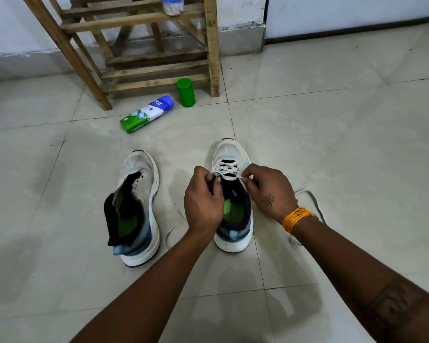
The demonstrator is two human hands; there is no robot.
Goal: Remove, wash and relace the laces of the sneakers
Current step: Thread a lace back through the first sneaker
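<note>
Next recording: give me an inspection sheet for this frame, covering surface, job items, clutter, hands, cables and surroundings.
Surface: pale tiled floor, with faint wet-looking patches.
Job's things: left sneaker has no lace, tongue pulled open; right sneaker is partly laced near the toe; white lace trails loose to the right on the floor.
Clutter: cleaner bottle lying on its side; green container upright beside it.
Hands: left hand grips the right sneaker's tongue edge; right hand pinches the lace.
Cables: nothing seen.
Surroundings: wooden rack against the white wall, holding a blue-lidded jar.
</note>
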